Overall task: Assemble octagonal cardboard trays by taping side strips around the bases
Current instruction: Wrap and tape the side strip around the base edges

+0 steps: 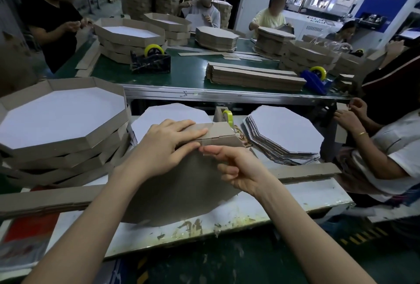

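A brown octagonal base point(181, 193) stands tilted on the white worktable point(295, 195), its grey-brown underside facing me. A brown side strip point(218, 132) lies along its top edge. My left hand point(166, 145) presses flat on the strip and the base's top edge. My right hand point(236, 165) pinches a piece of clear tape point(210, 139) at that same edge, fingertip to fingertip with the left hand. A tape dispenser with a yellow-green roll point(228, 118) stands just behind the strip.
Finished trays point(61, 124) are stacked at my left, loose white octagonal bases point(286, 133) at my right, another white base point(172, 115) behind my hands. Long strips point(304, 171) lie on the worktable. A neighbour's hands point(350, 118) work at the right. A green table point(186, 74) beyond carries strips, trays, dispensers.
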`<state>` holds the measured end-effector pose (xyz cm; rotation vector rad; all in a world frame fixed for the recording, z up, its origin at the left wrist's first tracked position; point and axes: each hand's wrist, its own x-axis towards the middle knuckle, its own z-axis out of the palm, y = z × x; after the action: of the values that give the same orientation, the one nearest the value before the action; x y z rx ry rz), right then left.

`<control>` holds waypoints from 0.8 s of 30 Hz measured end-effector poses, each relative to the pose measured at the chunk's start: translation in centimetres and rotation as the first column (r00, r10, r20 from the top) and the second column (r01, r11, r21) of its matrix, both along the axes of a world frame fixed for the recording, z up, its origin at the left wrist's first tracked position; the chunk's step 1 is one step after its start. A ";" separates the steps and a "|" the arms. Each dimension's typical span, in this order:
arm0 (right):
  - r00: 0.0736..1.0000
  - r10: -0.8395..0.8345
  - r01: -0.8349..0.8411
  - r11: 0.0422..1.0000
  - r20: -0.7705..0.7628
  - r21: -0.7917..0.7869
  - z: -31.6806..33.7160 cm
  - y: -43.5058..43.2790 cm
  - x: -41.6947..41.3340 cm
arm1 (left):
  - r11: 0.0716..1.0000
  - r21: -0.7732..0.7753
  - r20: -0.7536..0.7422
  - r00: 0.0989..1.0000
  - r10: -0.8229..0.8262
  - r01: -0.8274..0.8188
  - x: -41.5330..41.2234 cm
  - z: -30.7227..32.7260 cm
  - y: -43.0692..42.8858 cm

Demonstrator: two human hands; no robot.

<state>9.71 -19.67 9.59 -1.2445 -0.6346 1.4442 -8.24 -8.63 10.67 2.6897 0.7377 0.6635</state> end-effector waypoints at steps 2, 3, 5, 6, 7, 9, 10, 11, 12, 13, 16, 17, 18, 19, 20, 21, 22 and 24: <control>0.991 -0.040 0.037 0.999 0.129 0.023 -0.3 0.7 0.0 | 1.000 -0.002 -0.010 1.000 0.021 -0.021 0.0 0.2 -0.1; 0.983 -0.049 0.043 0.998 0.175 0.039 -0.5 0.9 0.0 | 0.999 -0.003 -0.008 0.999 0.041 -0.041 0.0 0.2 -0.2; 0.973 -0.056 0.042 0.997 0.226 0.066 -0.8 1.2 0.1 | 0.995 -0.032 0.038 0.994 0.099 -0.098 0.3 0.6 -0.5; 0.970 -0.058 0.042 0.996 0.236 0.073 -1.0 1.3 0.2 | 0.989 -0.060 0.076 0.988 0.136 -0.132 0.6 0.9 -0.8; 0.968 -0.060 0.042 0.996 0.243 0.079 -1.2 1.3 0.2 | 0.983 -0.082 0.116 0.978 0.173 -0.164 1.0 1.1 -1.0; 0.966 -0.061 0.040 0.995 0.253 0.087 -1.5 1.3 0.5 | 0.971 -0.100 0.166 0.959 0.230 -0.215 1.7 1.2 -1.3; 0.964 -0.059 0.038 0.995 0.258 0.088 -1.6 1.3 0.6 | 0.967 -0.100 0.172 0.954 0.247 -0.233 2.0 1.2 -1.4; 0.963 -0.056 0.035 0.996 0.262 0.086 -1.7 1.2 0.8 | 0.965 -0.096 0.174 0.950 0.259 -0.245 2.2 1.2 -1.4; 0.962 -0.051 0.029 0.996 0.269 0.084 -1.8 1.1 0.9 | 0.963 -0.093 0.182 0.947 0.265 -0.252 2.3 1.1 -1.5; 0.960 -0.043 0.022 0.997 0.278 0.079 -1.7 1.0 1.0 | 0.964 -0.093 0.197 0.944 0.264 -0.250 2.4 1.1 -1.5; 0.952 -0.019 -0.001 0.998 0.307 0.064 -1.2 0.9 1.1 | 0.971 -0.091 0.247 0.940 0.237 -0.221 2.3 1.0 -1.8; 0.943 -0.010 -0.010 0.998 0.333 0.059 -1.0 0.9 1.0 | 0.973 -0.087 0.255 0.939 0.229 -0.214 2.3 1.0 -1.9; 0.918 0.012 -0.031 0.999 0.395 0.044 -0.8 0.8 0.8 | 0.974 -0.080 0.259 0.939 0.224 -0.211 2.2 1.0 -2.0; 0.869 0.048 -0.061 0.998 0.492 0.012 -0.9 0.6 0.3 | 0.974 -0.072 0.262 0.938 0.227 -0.216 2.2 1.0 -1.9; 0.813 0.093 -0.092 0.995 0.575 -0.030 -1.3 0.2 -0.3 | 0.972 -0.070 0.265 0.935 0.236 -0.226 2.2 1.0 -1.7; 0.779 0.125 -0.107 0.992 0.614 -0.065 -2.0 -0.1 -0.8 | 0.970 -0.073 0.262 0.934 0.243 -0.232 2.2 1.1 -1.5; 0.787 0.123 -0.097 0.992 0.605 -0.076 -2.7 -0.5 -1.3 | 0.971 -0.074 0.251 0.938 0.240 -0.229 2.1 1.2 -1.4; 0.823 0.030 -0.028 1.000 0.567 -0.012 -3.0 -0.7 -1.4 | 0.979 -0.041 0.233 0.950 0.205 -0.201 2.1 1.2 -1.4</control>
<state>8.27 -20.34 6.64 -1.6914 -1.0533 1.0831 -6.13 -10.02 11.84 2.4800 0.9570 1.0029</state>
